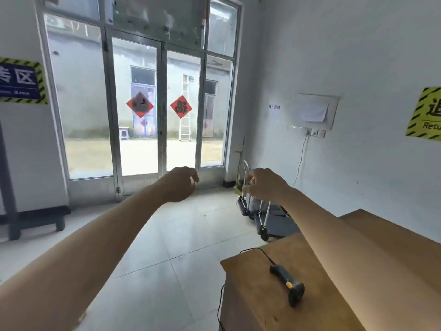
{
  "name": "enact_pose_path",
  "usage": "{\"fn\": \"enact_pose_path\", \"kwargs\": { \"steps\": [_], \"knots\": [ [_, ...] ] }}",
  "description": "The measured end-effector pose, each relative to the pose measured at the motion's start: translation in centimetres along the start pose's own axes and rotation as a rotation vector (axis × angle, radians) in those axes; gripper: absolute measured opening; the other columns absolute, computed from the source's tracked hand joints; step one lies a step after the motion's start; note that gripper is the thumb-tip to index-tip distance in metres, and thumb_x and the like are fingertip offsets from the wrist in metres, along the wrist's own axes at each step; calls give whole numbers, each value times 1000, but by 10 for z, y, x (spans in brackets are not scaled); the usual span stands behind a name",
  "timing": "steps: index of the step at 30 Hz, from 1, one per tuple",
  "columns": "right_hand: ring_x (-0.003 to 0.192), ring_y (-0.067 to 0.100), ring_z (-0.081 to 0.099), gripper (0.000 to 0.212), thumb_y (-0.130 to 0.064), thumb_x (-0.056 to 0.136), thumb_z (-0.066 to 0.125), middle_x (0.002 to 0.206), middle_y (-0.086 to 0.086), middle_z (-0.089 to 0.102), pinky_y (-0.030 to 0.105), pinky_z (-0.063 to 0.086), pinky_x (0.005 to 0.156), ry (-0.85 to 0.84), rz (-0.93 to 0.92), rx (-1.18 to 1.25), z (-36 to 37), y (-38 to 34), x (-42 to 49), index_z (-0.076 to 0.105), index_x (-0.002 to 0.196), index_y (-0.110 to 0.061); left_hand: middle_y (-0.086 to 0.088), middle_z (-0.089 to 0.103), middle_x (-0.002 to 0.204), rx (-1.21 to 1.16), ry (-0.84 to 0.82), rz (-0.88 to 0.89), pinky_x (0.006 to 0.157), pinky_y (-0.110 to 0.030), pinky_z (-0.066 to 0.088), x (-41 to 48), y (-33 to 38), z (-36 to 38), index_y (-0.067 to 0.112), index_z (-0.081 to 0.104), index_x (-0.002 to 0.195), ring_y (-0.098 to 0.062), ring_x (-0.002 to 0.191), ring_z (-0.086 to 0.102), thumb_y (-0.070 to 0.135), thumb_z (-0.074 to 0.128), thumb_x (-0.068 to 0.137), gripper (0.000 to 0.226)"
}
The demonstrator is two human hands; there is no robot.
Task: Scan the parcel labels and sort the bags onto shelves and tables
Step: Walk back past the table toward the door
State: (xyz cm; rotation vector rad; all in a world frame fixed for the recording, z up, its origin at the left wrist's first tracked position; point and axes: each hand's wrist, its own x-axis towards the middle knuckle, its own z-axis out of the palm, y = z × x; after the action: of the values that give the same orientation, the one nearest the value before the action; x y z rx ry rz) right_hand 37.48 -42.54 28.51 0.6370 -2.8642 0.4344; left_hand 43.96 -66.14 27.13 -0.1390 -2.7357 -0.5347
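Barcode scanner (287,284) lies on its side on the wooden table (250,297), cable trailing off the near edge. Both hands are well apart from it, held out toward the glass doors (157,111). Left hand (182,183): fingers loosely curled, holding nothing. Right hand (265,183): likewise empty. A folded hand cart (262,212) stands by the wall beyond.

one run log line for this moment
left hand: raised, holds nothing | right hand: raised, holds nothing | barcode scanner: lies untouched on wooden table
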Motion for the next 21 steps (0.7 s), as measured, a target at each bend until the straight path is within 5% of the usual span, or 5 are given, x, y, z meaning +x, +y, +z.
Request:
{"fn": "enact_pose_path", "kwargs": {
  "steps": [10, 12, 15, 21],
  "knots": [
    [89, 21, 62, 21, -32, 85, 64, 90, 2, 66, 32, 48, 79, -36, 24, 46, 105, -10, 220, 64, 92, -12, -6, 60, 98, -17, -109, 40, 74, -23, 37, 181, -153, 51, 7, 65, 108, -17, 86, 53, 15, 57, 89, 21],
    [103, 25, 62, 25, -28, 84, 62, 98, 8, 70, 35, 46, 91, -23, 58, 2, 115, -11, 269, 66, 99, -8, -8, 60, 101, -39, -120, 42, 75, -24, 40, 232, -184, 55, 7, 65, 107, -19, 88, 55, 15, 58, 89, 21],
    [122, 25, 53, 28, -24, 86, 59, 116, 9, 66, 32, 45, 85, -12, 99, -73, 113, -12, 333, 63, 109, -10, -10, 61, 114, -27, -156, 37, 88, -31, 45, 306, -221, 51, 9, 64, 107, -25, 103, 59, 18, 60, 89, 21],
    [96, 23, 61, 32, -27, 85, 58, 102, 3, 67, 32, 45, 78, 31, 230, -108, 116, 31, 447, 61, 113, -12, -12, 61, 111, -129, -140, 96, 86, -27, 41, 470, -262, 76, 6, 66, 102, -27, 106, 58, 17, 60, 89, 17]
  ]
}}
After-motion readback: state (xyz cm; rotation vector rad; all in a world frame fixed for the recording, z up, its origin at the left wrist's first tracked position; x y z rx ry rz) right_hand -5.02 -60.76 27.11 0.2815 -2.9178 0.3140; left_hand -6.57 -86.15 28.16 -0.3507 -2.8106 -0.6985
